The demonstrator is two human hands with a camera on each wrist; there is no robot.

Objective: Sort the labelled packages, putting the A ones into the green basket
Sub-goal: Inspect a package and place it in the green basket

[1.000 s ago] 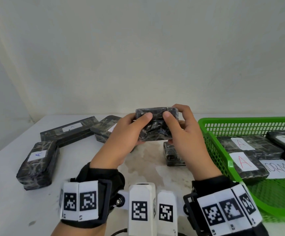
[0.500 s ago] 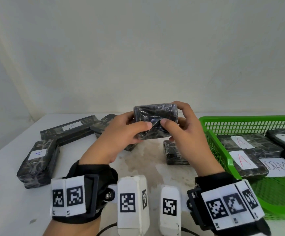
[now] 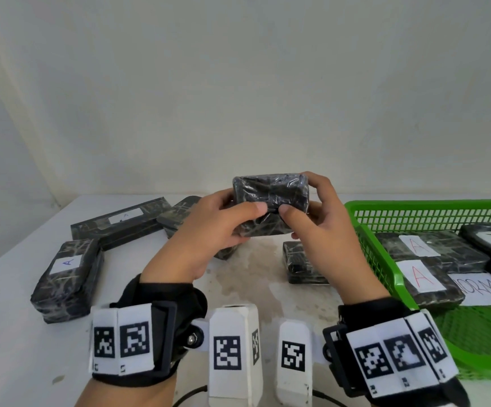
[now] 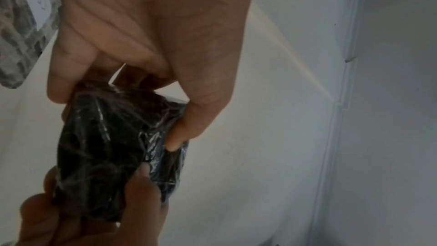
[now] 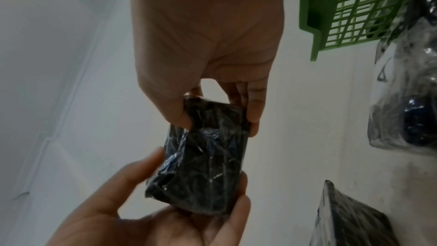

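A small black plastic-wrapped package (image 3: 270, 205) is held up above the table's middle by both hands. My left hand (image 3: 220, 227) grips its left end and my right hand (image 3: 317, 218) grips its right end, thumbs on the near face. No label shows on the faces I see. The left wrist view shows the same package (image 4: 106, 158), as does the right wrist view, where the package (image 5: 208, 166) is pinched between thumb and fingers. The green basket (image 3: 385, 259) stands at the right with several packages in it, two marked A (image 3: 422, 276).
On the white table (image 3: 9, 333) lie a package labelled A (image 3: 68, 277) at the left, a long labelled package (image 3: 120, 226) behind it, another package (image 3: 179, 214) behind my left hand and a small one (image 3: 298, 262) under my right hand. A paper sheet (image 3: 488, 287) lies in the basket.
Both hands have raised the package a little and turned it, so its broad face now looks toward me. My wrists have dropped lower in the head view.
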